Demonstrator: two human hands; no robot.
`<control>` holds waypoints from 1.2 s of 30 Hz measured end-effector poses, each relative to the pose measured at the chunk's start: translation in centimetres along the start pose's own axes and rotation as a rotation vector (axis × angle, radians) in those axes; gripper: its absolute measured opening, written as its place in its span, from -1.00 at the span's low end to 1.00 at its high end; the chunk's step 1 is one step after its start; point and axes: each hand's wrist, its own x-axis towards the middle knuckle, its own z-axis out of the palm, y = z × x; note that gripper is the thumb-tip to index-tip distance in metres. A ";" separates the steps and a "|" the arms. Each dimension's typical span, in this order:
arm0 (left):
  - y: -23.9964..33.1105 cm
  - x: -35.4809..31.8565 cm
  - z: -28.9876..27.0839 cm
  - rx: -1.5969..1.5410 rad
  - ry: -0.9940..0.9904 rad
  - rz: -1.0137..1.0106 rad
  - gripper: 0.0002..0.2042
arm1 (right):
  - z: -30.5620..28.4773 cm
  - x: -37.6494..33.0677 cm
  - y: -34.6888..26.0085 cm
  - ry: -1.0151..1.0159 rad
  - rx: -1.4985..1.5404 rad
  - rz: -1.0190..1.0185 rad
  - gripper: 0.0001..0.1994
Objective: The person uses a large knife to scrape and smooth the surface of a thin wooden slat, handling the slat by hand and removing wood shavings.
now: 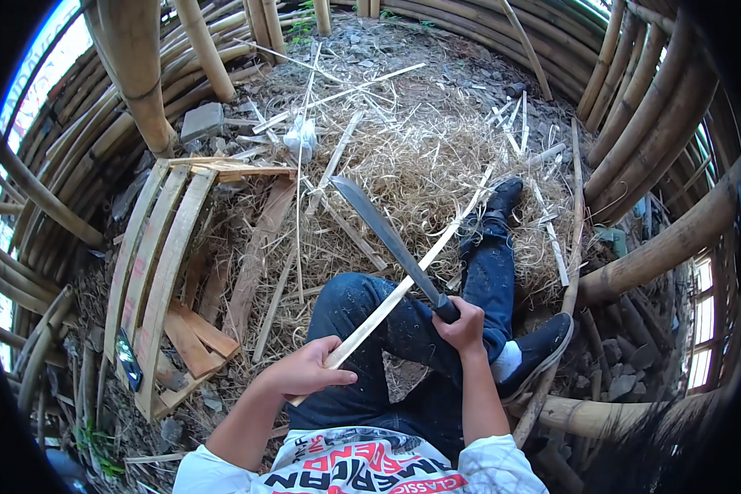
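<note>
The left hand (314,367) pinches a pale strip (372,322) toward one o'clock. The right hand (463,327) curls around a knife (389,240) toward eleven, hiding part of its handle (446,310).

Bold black and red lettering is running across the white shirt (350,463) at the lower centre, with pale letters sitting on 1 red block (427,484). Washed-out lettering is showing on a banner (58,51) at upper left. Red marks on wooden slats (173,280) at left are staying illegible.
</note>
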 end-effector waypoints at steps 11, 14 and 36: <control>1.9 -0.6 1.5 -0.288 -0.045 0.011 -0.63 | -0.6 -4.8 -12.4 -0.299 0.621 0.113 -0.76; 2.2 -1.0 1.9 -0.282 -0.035 0.029 -0.55 | -0.9 -5.2 -13.7 -0.327 0.623 0.150 -0.76; 2.0 -0.9 4.2 0.193 0.170 0.145 -0.41 | -1.9 -6.0 -7.3 -0.326 0.065 0.238 -0.88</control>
